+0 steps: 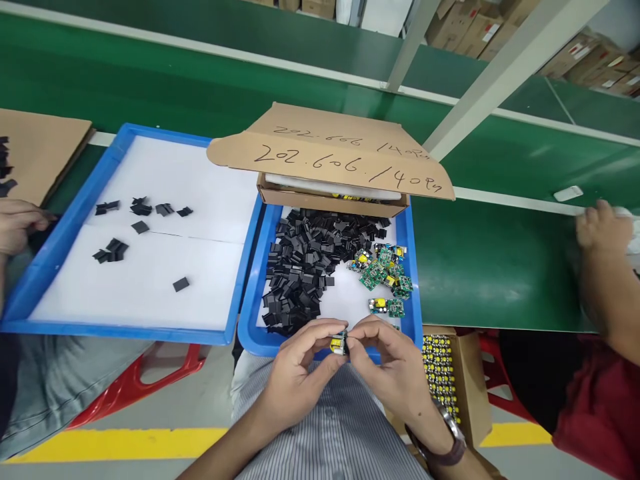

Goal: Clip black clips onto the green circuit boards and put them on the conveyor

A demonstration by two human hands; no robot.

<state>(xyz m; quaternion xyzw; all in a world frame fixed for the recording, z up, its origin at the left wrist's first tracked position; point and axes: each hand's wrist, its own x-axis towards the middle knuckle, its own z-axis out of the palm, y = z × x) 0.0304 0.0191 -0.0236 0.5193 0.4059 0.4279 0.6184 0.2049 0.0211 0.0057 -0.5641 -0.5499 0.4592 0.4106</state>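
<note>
Left hand [306, 365] pinches the board [337, 345]; right hand [391, 361] pinches its edge. Apparent step: two-handed positioning. The next move calls for steady alignment.

I hold a small, partly yellow circuit assembly [339, 344] between my left hand [296, 370] and right hand [395, 367] at the near edge of a blue tray [416, 293], where black pieces [303, 263] lie heaped beside green circuit boards [373, 275].

A small circuit assembly [339, 343], yellow on its left and partly hidden, is pinched between the left hand [301, 373] and right hand [394, 363], at the blue tray's [256, 341] near edge.
</note>
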